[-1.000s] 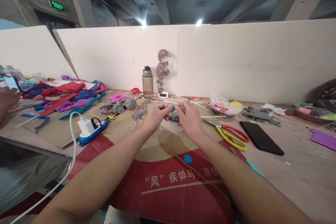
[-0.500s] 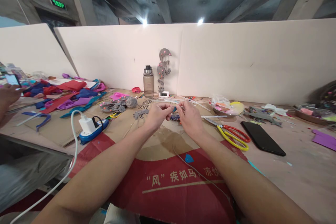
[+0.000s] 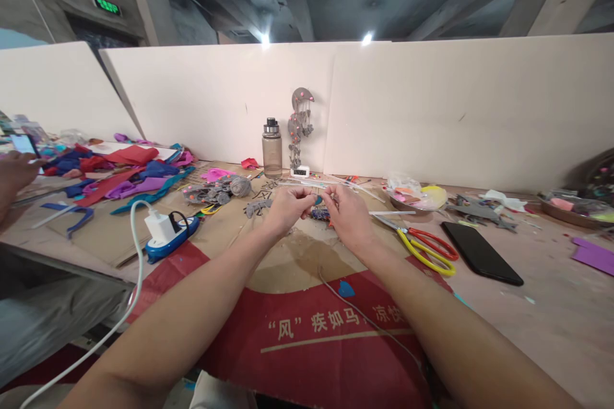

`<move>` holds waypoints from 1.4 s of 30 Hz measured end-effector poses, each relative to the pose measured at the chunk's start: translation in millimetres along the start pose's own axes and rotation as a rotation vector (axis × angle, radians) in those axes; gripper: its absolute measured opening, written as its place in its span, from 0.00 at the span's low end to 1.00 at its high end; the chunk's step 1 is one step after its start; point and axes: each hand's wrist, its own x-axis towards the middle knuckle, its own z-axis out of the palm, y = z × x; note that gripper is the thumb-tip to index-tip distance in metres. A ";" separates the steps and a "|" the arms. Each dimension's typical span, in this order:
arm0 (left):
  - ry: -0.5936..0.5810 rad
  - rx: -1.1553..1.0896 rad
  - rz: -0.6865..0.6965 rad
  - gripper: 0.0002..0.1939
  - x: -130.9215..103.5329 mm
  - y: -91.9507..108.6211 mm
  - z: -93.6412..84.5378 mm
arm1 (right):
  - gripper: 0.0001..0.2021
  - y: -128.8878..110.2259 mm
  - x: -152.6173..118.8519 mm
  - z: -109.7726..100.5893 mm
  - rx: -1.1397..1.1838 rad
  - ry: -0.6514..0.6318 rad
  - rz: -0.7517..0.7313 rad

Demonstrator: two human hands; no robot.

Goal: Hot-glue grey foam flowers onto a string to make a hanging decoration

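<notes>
"Head view: what are the fingers doing?"

"The left hand [image 3: 291, 209] and the right hand [image 3: 349, 216] each have thumb and forefinger drawn together in a pinch, with the tips of the two hands close to each other."

"Pinching what?"

"A small teal piece [image 3: 318, 200] shows between the two sets of fingertips. I can't tell which hand grips it, or whether both do. A dark, multicoloured bundle [image 3: 320, 213] lies just below it in the picture, partly hidden by the right fingers."

"And nearer the wearer than the fingers?"

"A blue heart-shaped piece [image 3: 346, 288] and a thin grey cord [image 3: 367, 321], both on the printed cardboard [image 3: 316, 370]."

"To the right of them?"

"Scissors [image 3: 429, 249] with one red and one yellow handle, then a black phone [image 3: 481, 254] farther out."

"Left and beyond?"

"A ball of grey yarn [image 3: 240, 186] to the left. Beyond the fingers, an upright bottle [image 3: 272, 156] and, beside it, a grey hanging ornament [image 3: 301, 120] above a small white clock [image 3: 300, 172]."
</notes>
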 end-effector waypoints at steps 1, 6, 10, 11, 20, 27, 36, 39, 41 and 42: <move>-0.013 -0.004 0.005 0.11 0.9 -1.0 -1.1 | 0.08 0.3 0.4 -1.0 0.019 -0.009 -0.009; -0.075 0.005 0.005 0.10 3.4 -0.2 -5.6 | 0.07 1.3 4.0 -5.3 0.123 -0.069 0.043; -0.124 0.175 -0.012 0.09 2.8 5.5 -8.4 | 0.05 5.6 5.4 -5.0 0.149 -0.148 0.137; -0.132 0.221 -0.024 0.09 2.6 6.8 -9.1 | 0.05 7.2 5.4 -4.7 0.142 -0.152 0.138; -0.162 0.278 -0.085 0.13 -0.4 13.2 -10.0 | 0.06 12.4 4.1 -4.8 0.200 -0.231 0.185; -0.120 0.355 0.007 0.10 -1.9 11.7 -8.9 | 0.05 10.5 3.3 -2.0 0.105 -0.254 0.124; -0.076 0.614 0.237 0.09 1.3 0.4 -10.9 | 0.06 11.0 2.8 1.7 -0.061 -0.260 -0.014; -0.032 0.572 0.213 0.08 -1.0 5.5 -9.8 | 0.09 9.5 3.0 -0.3 0.025 -0.234 0.002; -0.010 0.501 0.148 0.08 -2.1 9.2 -9.3 | 0.10 9.9 2.7 -1.1 0.081 -0.206 0.037; -0.008 0.460 0.110 0.07 -2.3 10.5 -9.2 | 0.10 10.3 2.2 -1.3 0.102 -0.191 0.055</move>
